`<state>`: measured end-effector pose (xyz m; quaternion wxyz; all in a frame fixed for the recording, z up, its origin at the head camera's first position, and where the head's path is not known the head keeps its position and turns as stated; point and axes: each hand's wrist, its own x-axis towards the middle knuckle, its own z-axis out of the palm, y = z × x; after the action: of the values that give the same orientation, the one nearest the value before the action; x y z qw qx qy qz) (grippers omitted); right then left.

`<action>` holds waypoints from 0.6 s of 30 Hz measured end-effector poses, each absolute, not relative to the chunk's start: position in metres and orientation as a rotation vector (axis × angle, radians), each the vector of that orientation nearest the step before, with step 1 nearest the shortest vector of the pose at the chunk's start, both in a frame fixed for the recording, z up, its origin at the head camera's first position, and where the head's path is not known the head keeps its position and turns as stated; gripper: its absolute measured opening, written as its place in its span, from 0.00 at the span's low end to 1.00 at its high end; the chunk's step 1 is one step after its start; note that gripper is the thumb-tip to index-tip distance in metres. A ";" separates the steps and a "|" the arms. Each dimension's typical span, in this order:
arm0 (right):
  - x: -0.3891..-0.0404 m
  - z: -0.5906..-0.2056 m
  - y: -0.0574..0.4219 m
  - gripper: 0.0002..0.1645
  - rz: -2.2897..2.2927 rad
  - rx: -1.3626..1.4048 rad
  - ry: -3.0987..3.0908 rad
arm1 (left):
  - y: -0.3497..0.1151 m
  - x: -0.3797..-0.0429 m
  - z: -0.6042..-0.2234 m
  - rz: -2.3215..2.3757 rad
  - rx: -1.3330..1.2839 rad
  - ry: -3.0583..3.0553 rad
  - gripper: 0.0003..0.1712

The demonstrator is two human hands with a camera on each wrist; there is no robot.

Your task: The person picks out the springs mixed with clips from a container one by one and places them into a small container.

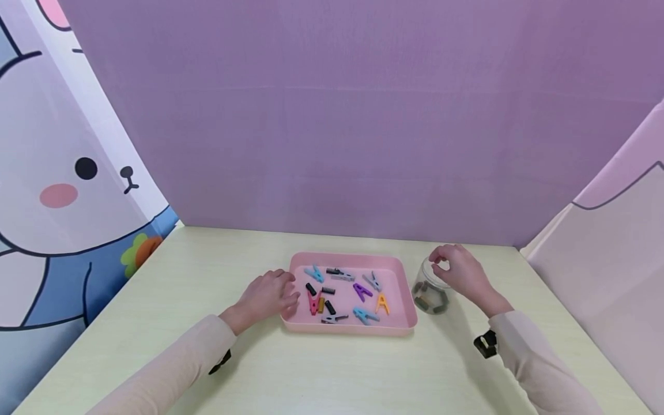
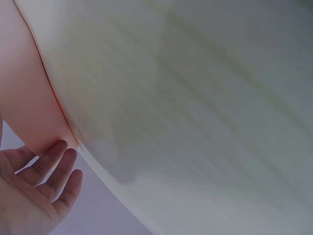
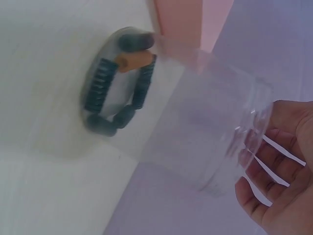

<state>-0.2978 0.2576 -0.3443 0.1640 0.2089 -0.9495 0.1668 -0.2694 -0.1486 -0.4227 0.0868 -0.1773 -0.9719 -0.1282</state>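
My left hand (image 1: 267, 295) rests at the left rim of the pink tray (image 1: 347, 329), fingers loosely bent and holding nothing visible. In the left wrist view its fingertips (image 2: 59, 146) overlap the tray's edge. Inside the tray lie a pink clip (image 1: 313, 302), a purple clip (image 1: 362, 291), a yellow clip (image 1: 382, 302), blue and grey clips, and small dark cylinders and ribbed pieces. My right hand (image 1: 461, 272) is over the mouth of the clear jar (image 1: 432, 295), fingers loosely bent at its rim. Dark cylinders, ribbed pieces (image 3: 101, 85) and an orange-brown piece (image 3: 134, 60) lie on the jar's bottom.
The pale wooden table (image 1: 332, 374) extends in front of the tray and to both sides. A purple backdrop (image 1: 363, 127) stands behind it. Printed cartoon panels flank the left and right, and the jar stands just right of the tray.
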 end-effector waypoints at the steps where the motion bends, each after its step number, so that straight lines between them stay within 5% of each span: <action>1: -0.298 -0.343 0.256 0.06 0.471 0.607 -2.699 | -0.149 -0.269 -0.423 -0.382 -0.528 -2.896 0.25; 18: -0.293 -0.341 0.207 0.07 0.379 0.812 -2.657 | -0.149 -0.268 -0.421 -0.390 -0.539 -2.886 0.25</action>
<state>-0.2926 0.2074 -0.3415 0.1680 0.2856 -0.9340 0.1334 -0.2681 -0.1486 -0.4214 0.0899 -0.1814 -0.9705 -0.1310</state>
